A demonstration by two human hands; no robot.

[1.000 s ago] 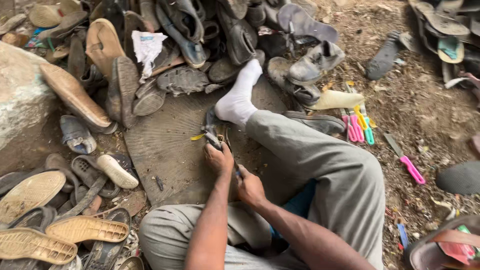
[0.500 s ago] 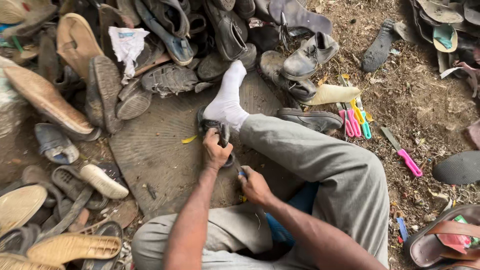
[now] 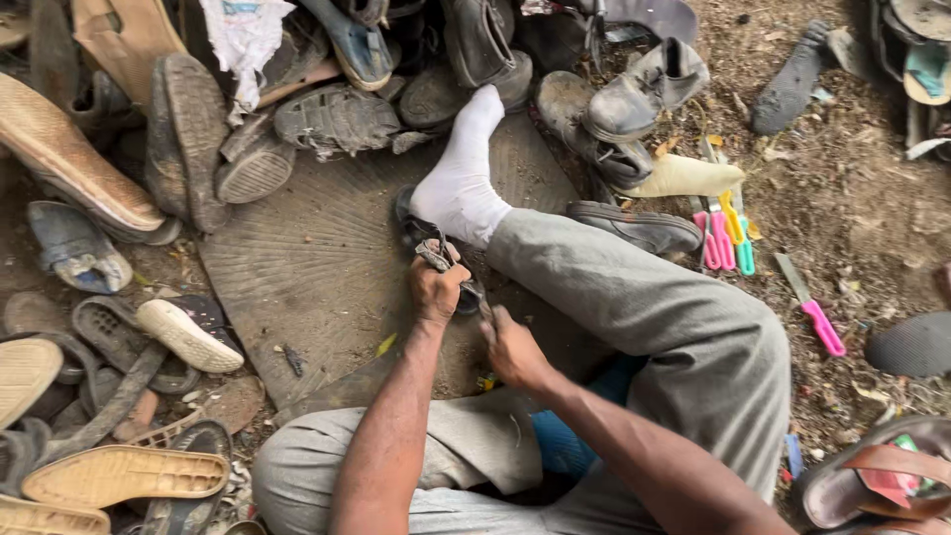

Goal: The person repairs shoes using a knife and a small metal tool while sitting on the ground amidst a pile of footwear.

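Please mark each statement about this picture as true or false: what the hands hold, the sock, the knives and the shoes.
1. The left hand grips a dark sandal beside the foot. True.
2. The foot wears a black sock. False: the white sock covers it.
3. Both hands are close together over the round ribbed mat. True; the right hand is just beside the left.
4. The pink-handled knife lies in the person's lap. False: it lies on the ground to the right of the leg.
5. Worn shoes are piled beyond the foot. True.
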